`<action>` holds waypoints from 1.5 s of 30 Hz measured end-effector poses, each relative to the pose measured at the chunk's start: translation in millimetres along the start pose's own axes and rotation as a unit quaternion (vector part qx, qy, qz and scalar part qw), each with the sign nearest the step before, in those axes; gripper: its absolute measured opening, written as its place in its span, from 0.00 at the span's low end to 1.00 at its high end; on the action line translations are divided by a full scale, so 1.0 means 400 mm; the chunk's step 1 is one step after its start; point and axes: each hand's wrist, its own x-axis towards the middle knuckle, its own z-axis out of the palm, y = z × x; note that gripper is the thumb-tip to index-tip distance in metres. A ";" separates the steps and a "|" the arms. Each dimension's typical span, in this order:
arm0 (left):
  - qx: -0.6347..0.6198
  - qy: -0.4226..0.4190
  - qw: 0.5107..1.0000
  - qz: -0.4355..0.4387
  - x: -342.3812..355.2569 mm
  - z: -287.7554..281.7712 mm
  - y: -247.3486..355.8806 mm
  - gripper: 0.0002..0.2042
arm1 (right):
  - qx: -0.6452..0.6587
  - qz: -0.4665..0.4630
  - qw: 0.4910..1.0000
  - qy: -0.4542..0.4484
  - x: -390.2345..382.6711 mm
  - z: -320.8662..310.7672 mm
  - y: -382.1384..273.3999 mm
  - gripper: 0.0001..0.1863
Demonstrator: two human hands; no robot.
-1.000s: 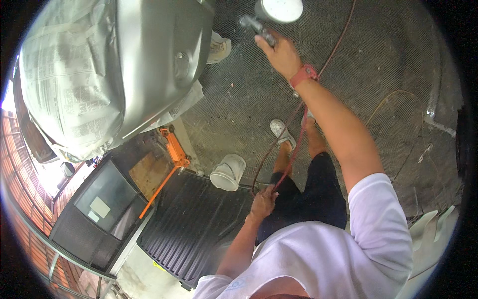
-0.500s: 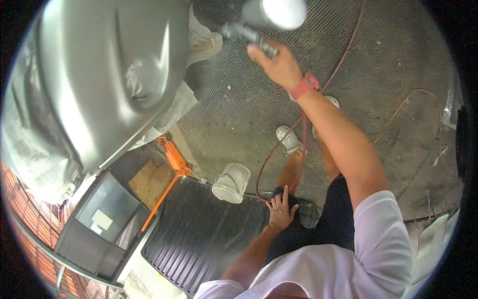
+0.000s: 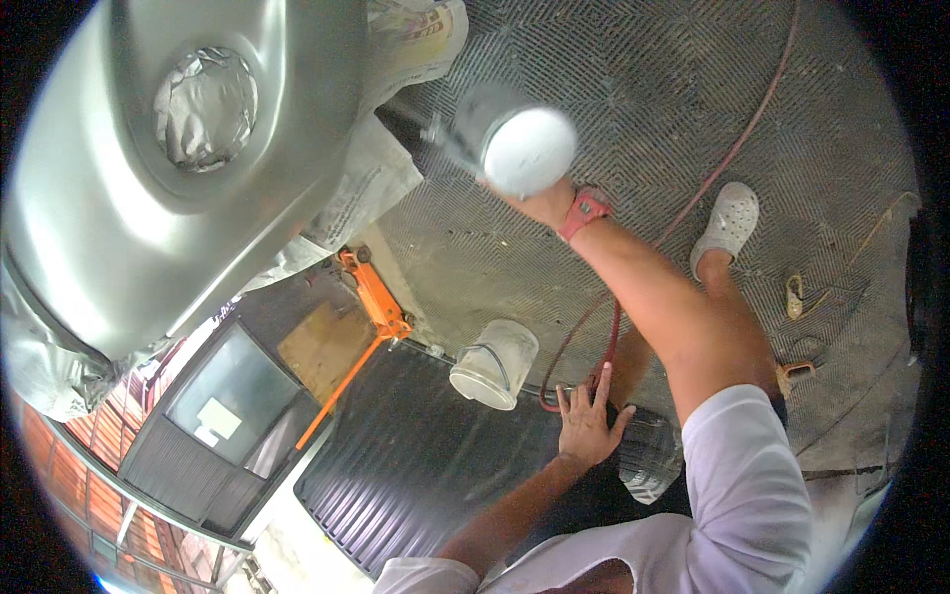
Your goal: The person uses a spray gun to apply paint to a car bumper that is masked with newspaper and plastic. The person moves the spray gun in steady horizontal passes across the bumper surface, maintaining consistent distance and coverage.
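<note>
In my right hand (image 3: 546, 204) is a spray gun with a round white cup (image 3: 531, 151) on top; the cup hides most of my fingers and the gun's body is blurred. Its front end points left toward a silver-painted car bumper (image 3: 282, 188) and stands apart from it. A round recess in the bumper is covered with crinkled silvery masking (image 3: 206, 109). My left hand (image 3: 588, 428) is low at my front by my leg, fingers spread. A red hose (image 3: 616, 332) loops down close to its fingertips; whether they touch it I cannot tell.
Masking paper (image 3: 371, 183) hangs from the bumper's edge. An orange floor jack (image 3: 374, 292) with a long handle stands below it, near a whitish bucket (image 3: 495, 361). The hose trails across the ridged floor past my light clog (image 3: 730, 218). A dark ribbed panel (image 3: 396, 455) lies at lower left.
My right hand has swung a little nearer and tilted the spray gun, so the cup now covers my fingers. My view has shifted and my legs have moved. The left hand's fingers are spread wider.
</note>
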 end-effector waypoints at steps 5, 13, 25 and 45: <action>0.027 -0.007 0.999 0.025 0.003 0.006 -0.033 0.45 | 0.111 -0.004 0.962 -0.248 -0.090 0.136 -0.044 0.25; 0.033 0.018 0.997 0.060 -0.014 0.034 -0.052 0.44 | 0.080 0.070 0.937 -0.334 -0.019 -0.127 -0.229 0.23; -0.018 0.128 0.989 0.067 -0.078 0.122 -0.108 0.22 | 0.055 0.084 0.974 -0.205 -0.067 -0.358 -0.411 0.22; -0.094 0.088 0.991 0.044 -0.353 0.168 -0.449 0.13 | -0.015 0.150 0.989 0.000 -0.038 -0.555 -0.862 0.26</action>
